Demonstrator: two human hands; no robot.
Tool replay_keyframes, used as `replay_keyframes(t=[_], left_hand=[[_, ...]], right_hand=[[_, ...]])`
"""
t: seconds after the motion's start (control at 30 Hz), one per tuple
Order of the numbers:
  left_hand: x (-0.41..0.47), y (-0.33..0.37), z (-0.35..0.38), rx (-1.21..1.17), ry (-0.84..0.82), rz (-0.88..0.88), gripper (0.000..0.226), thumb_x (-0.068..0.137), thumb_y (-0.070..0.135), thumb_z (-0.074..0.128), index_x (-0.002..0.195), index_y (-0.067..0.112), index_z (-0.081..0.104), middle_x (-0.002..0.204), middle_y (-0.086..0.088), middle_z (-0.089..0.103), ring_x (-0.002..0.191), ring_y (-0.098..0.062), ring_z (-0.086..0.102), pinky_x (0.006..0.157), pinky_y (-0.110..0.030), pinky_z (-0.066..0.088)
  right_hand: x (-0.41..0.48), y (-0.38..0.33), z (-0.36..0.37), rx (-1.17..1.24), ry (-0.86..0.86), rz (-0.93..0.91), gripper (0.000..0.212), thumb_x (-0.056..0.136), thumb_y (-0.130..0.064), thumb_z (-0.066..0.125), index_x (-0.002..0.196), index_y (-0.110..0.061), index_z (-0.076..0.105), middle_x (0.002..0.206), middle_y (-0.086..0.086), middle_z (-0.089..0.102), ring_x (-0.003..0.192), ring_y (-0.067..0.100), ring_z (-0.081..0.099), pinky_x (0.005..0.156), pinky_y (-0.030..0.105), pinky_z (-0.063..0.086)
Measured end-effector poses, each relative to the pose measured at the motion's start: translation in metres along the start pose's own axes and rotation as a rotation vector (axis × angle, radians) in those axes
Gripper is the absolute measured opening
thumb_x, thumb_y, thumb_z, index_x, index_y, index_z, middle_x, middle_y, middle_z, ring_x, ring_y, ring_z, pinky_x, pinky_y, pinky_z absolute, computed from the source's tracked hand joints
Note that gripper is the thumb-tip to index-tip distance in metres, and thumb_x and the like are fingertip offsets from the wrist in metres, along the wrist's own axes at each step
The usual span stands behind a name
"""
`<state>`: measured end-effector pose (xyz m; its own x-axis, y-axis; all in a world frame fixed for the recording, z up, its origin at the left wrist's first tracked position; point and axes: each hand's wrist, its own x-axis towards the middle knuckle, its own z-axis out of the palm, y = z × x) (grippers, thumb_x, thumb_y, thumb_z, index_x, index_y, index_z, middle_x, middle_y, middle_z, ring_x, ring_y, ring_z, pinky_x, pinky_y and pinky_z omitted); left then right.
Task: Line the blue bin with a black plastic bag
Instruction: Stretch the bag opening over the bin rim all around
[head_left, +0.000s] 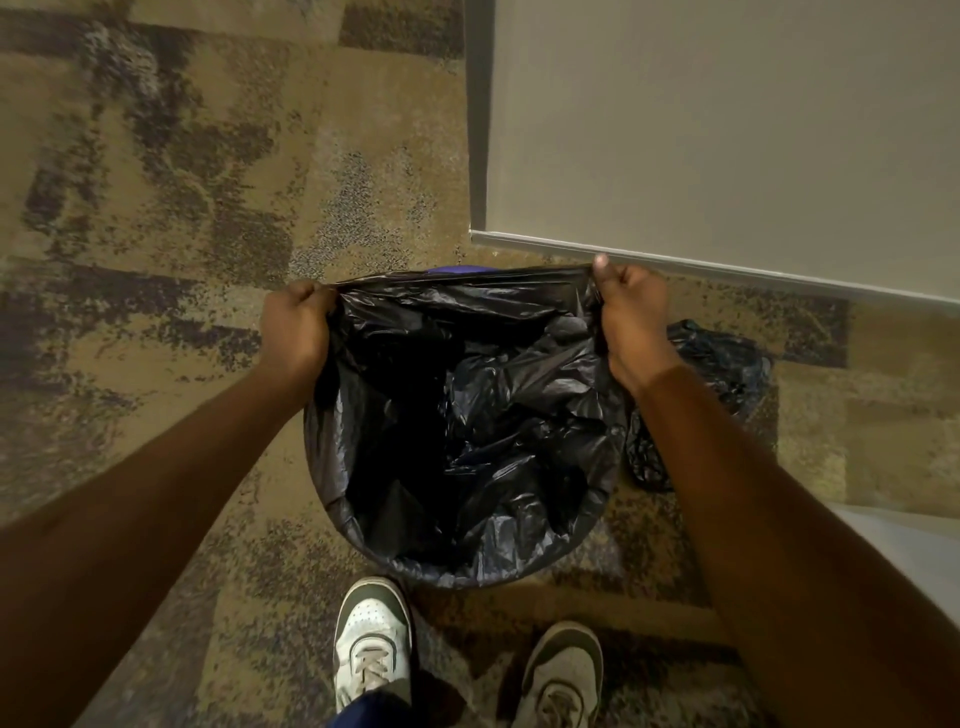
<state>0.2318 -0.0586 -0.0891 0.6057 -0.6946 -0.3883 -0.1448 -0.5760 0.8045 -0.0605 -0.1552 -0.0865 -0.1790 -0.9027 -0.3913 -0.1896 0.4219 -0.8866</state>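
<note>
A black plastic bag (467, 415) hangs open inside the round bin on the carpet, its mouth folded over the near rim. Only a sliver of the blue bin (456, 269) shows at the far side, above the bag's taut edge. My left hand (296, 327) grips the bag's far-left edge, and my right hand (631, 317) grips its far-right edge. The plastic is stretched straight between the two fists. The bin's walls are hidden by the bag.
A second crumpled dark bag (727, 374) lies on the carpet right of the bin. A beige wall panel with a metal edge (675, 265) stands just beyond. My two shoes (371, 644) are close to the bin's near side.
</note>
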Motion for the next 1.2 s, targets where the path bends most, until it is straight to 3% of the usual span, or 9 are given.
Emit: replay_keyframes(t=[0.2, 0.37, 0.5, 0.67, 0.77, 0.87, 0.97, 1.03, 1.2], left_hand=[[0.002, -0.006, 0.001, 0.300, 0.049, 0.040, 0.037, 0.089, 0.034, 0.042, 0.057, 0.015, 0.040, 0.058, -0.004, 0.043, 0.054, -0.021, 0.040, 0.051, -0.036, 0.027], [0.011, -0.015, -0.002, 0.380, 0.034, 0.047, 0.058, 0.090, 0.055, 0.043, 0.059, 0.007, 0.049, 0.058, -0.010, 0.048, 0.053, -0.025, 0.045, 0.054, -0.036, 0.032], [0.010, -0.022, -0.004, 0.385, 0.057, -0.001, 0.053, 0.089, 0.051, 0.047, 0.054, 0.012, 0.044, 0.055, -0.008, 0.047, 0.052, -0.026, 0.046, 0.051, -0.036, 0.031], [0.009, -0.021, -0.002, 0.360, -0.012, -0.219, 0.038, 0.084, 0.043, 0.054, 0.064, 0.011, 0.050, 0.067, -0.011, 0.052, 0.066, -0.029, 0.054, 0.059, -0.035, 0.039], [-0.006, -0.012, -0.009, 0.160, -0.101, -0.311, 0.055, 0.079, 0.066, 0.057, 0.083, 0.011, 0.061, 0.078, -0.004, 0.061, 0.073, -0.024, 0.059, 0.060, -0.031, 0.042], [-0.032, -0.014, -0.026, 0.043, -0.204, -0.358, 0.081, 0.067, 0.088, 0.036, 0.099, 0.018, 0.063, 0.096, -0.005, 0.066, 0.086, -0.025, 0.062, 0.065, -0.034, 0.044], [-0.061, -0.036, -0.038, 0.025, -0.237, -0.363, 0.078, 0.075, 0.080, 0.028, 0.104, 0.016, 0.061, 0.100, -0.011, 0.067, 0.090, -0.030, 0.063, 0.065, -0.036, 0.047], [-0.077, -0.052, -0.041, -0.022, -0.229, -0.354, 0.067, 0.088, 0.069, 0.030, 0.108, 0.016, 0.063, 0.100, -0.011, 0.070, 0.090, -0.030, 0.066, 0.066, -0.037, 0.050], [-0.096, -0.069, -0.032, -0.185, -0.096, -0.355, 0.046, 0.103, 0.034, 0.034, 0.087, 0.009, 0.069, 0.073, -0.007, 0.075, 0.073, -0.028, 0.072, 0.057, -0.029, 0.054]], right_hand=[[0.012, 0.001, 0.005, -0.299, -0.135, -0.121, 0.039, 0.094, -0.030, 0.056, 0.057, -0.019, 0.049, 0.053, -0.004, 0.045, 0.050, 0.011, 0.042, 0.058, 0.028, 0.039], [0.016, -0.008, 0.016, -0.326, -0.036, -0.280, 0.028, 0.092, -0.032, 0.057, 0.071, -0.013, 0.057, 0.063, -0.007, 0.051, 0.059, 0.004, 0.047, 0.053, 0.014, 0.037], [0.021, -0.002, 0.019, -0.374, -0.189, -0.082, 0.039, 0.092, -0.032, 0.059, 0.059, -0.012, 0.052, 0.057, 0.003, 0.049, 0.053, 0.015, 0.046, 0.056, 0.026, 0.037], [0.022, 0.004, 0.018, -0.449, -0.265, 0.136, 0.042, 0.087, -0.026, 0.067, 0.056, -0.012, 0.042, 0.038, -0.002, 0.049, 0.034, 0.009, 0.046, 0.039, 0.018, 0.034], [0.013, 0.004, 0.009, -0.377, -0.221, 0.190, 0.039, 0.090, -0.041, 0.058, 0.086, -0.003, 0.062, 0.069, 0.008, 0.060, 0.064, 0.020, 0.058, 0.065, 0.033, 0.046], [-0.008, 0.009, -0.019, -0.286, -0.129, 0.291, 0.049, 0.092, -0.059, 0.038, 0.079, -0.015, 0.054, 0.073, 0.003, 0.053, 0.066, 0.019, 0.050, 0.062, 0.031, 0.043], [-0.043, 0.032, -0.042, -0.212, 0.025, 0.369, 0.054, 0.092, -0.055, 0.043, 0.096, -0.004, 0.061, 0.089, 0.019, 0.063, 0.081, 0.032, 0.062, 0.080, 0.044, 0.052], [-0.074, 0.048, -0.047, -0.154, 0.056, 0.341, 0.049, 0.094, -0.048, 0.045, 0.091, -0.003, 0.064, 0.095, 0.027, 0.063, 0.088, 0.040, 0.063, 0.083, 0.052, 0.053], [-0.108, 0.067, -0.042, -0.043, 0.141, 0.336, 0.050, 0.097, -0.048, 0.037, 0.060, -0.014, 0.043, 0.061, 0.011, 0.042, 0.057, 0.025, 0.040, 0.056, 0.037, 0.036]])
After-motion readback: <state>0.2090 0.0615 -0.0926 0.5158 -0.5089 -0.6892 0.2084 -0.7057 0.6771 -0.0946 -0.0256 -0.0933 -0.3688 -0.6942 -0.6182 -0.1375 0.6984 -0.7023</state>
